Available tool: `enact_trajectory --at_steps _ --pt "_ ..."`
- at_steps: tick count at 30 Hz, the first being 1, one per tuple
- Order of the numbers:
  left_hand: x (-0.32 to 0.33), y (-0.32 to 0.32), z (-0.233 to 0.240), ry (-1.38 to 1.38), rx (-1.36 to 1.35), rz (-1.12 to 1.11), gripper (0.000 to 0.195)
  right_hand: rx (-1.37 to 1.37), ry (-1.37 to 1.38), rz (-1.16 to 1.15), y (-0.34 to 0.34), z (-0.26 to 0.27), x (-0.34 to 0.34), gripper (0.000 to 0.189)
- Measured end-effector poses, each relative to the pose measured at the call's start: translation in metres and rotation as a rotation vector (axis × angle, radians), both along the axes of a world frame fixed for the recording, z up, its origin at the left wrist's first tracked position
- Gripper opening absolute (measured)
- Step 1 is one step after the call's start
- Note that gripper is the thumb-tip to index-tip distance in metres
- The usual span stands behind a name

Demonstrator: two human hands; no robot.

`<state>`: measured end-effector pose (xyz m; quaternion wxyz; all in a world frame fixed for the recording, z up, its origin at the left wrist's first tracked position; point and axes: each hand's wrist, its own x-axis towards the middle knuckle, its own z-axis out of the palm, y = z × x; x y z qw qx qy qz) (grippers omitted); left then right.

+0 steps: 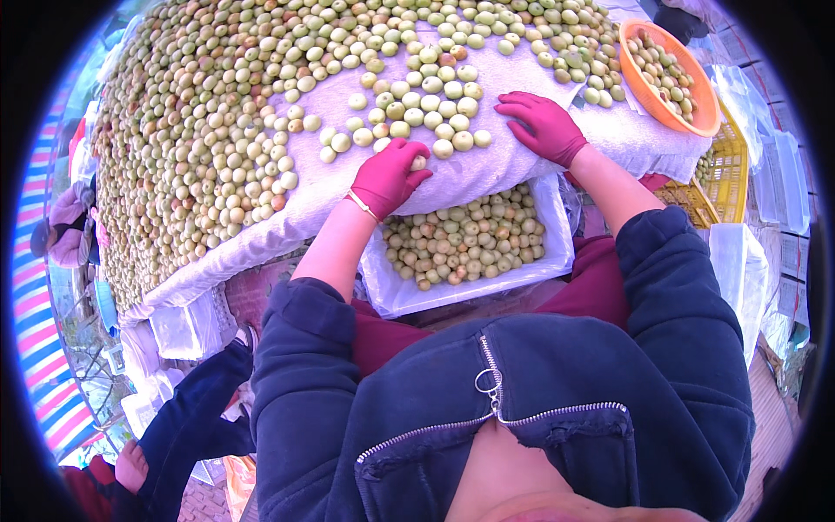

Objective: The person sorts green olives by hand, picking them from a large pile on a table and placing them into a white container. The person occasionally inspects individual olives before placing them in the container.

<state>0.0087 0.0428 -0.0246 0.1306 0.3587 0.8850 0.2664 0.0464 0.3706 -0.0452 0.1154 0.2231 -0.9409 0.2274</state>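
Note:
Round green fruits, some with brown patches, lie heaped over a cloth-covered table (pixel 515 72). My left hand (pixel 391 175), in a dark pink glove, is at the cloth's near edge with its fingers curled round a small pale green fruit (pixel 418 163). Another fruit touches its fingertips. To the right, my right hand (pixel 541 127), gloved alike, rests palm down over the cloth, fingers apart, with no fruit seen in it. Between and beyond the hands lies a loose group of fruits (pixel 432 103). Below the table edge, a plastic-lined crate (pixel 554 258) holds many fruits between my legs.
An orange plastic basket (pixel 708 98) of fruits stands at the table's right corner, above a yellow plastic crate (pixel 734 163). Lined containers (pixel 186 329) stand at the lower left, near a seated person's dark trouser leg (pixel 189 398). Another person (pixel 68 225) is at the far left.

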Motion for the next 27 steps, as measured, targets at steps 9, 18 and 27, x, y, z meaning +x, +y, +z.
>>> enact_trajectory --at_steps 9,18,27 --pt "-0.001 0.010 0.002 -0.211 0.328 0.083 0.043 -0.014 0.075 0.001 0.002 -0.006 -0.003 0.026" --pt "0.017 0.008 0.045 -0.093 0.345 -0.025 0.038 -0.033 0.091 0.002 0.002 -0.008 -0.003 0.026" --pt "0.093 -0.029 0.093 -0.374 0.350 0.188 0.019 -0.397 -0.037 -0.110 -0.018 0.008 -0.018 0.025"
